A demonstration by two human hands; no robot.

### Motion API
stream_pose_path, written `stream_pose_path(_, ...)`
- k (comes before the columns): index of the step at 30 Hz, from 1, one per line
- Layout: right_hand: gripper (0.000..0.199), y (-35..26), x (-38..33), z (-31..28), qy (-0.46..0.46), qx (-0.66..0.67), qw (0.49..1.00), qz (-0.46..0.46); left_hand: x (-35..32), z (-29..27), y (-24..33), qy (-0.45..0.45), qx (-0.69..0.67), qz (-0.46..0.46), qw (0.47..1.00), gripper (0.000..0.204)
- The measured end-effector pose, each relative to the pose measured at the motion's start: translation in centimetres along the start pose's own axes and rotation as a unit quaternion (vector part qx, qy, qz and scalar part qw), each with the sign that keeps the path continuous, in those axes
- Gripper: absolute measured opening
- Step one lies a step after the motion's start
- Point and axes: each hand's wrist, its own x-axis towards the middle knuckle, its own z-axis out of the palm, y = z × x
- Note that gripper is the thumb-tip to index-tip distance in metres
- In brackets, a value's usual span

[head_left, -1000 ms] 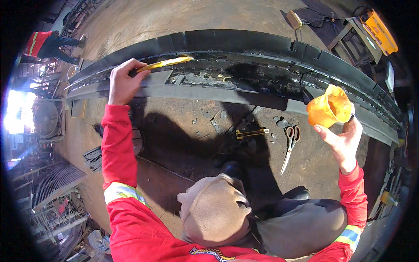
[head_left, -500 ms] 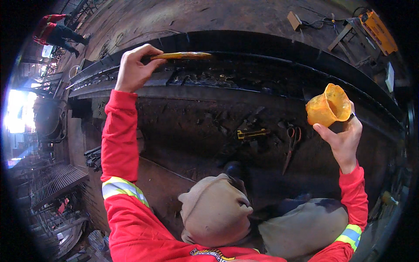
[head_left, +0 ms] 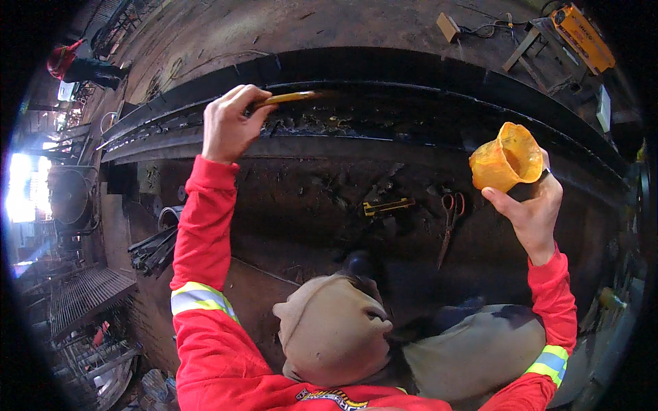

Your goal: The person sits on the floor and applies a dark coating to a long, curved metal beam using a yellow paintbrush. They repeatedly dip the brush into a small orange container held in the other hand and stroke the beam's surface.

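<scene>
My left hand (head_left: 235, 123) is closed on a thin yellow brush (head_left: 291, 97), held level between thumb and fingers. Its far end blurs into the dark, so I cannot make out the bristles. The brush is over a long black beam (head_left: 384, 127) with ragged dark flakes along its channel. On the right, my right hand (head_left: 532, 209) grips a waxy orange-yellow cup (head_left: 505, 159) from below and the side. The cup tilts, its uneven rim turned up and to the right; the inside looks coated.
Rusty scissors (head_left: 449, 226) and a yellow utility knife (head_left: 388, 206) lie among dark scraps between me and the beam. Dark strips (head_left: 154, 251) are stacked at left. Beyond the beam are an orange machine (head_left: 582, 39) on a stand and a person in red (head_left: 75, 65).
My left hand has drawn the brush slightly right and nearer to me along the beam. The cup in my right hand has shifted a little left and up. The view has turned slightly.
</scene>
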Motion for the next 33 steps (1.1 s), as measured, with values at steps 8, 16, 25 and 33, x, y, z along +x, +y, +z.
stream_pose_path(8, 0.055, -0.2, -0.2, -0.3, 0.007, 0.005, 1.000, 0.017, 0.2, -4.1, -1.9, 0.005, -0.053, -0.057, 0.997, 0.014)
stream_pose_path(16, 0.054, 0.1, 0.0, -0.1, 0.004, -0.002, 1.000, 0.004, -2.0, -4.5, -3.6, 0.015, 0.004, -0.083, 0.996, 0.016)
stream_pose_path(25, 0.055, 0.0, -0.1, -0.3, 0.005, -0.001, 1.000, 0.004, 0.6, 1.1, 1.5, -0.007, -0.033, -0.047, 0.998, 0.014)
stream_pose_path(33, 0.055, -0.1, -0.1, -0.5, 0.009, 0.000, 1.000, 0.003, -1.7, 0.1, -1.9, 0.021, 0.016, -0.040, 0.999, 0.017)
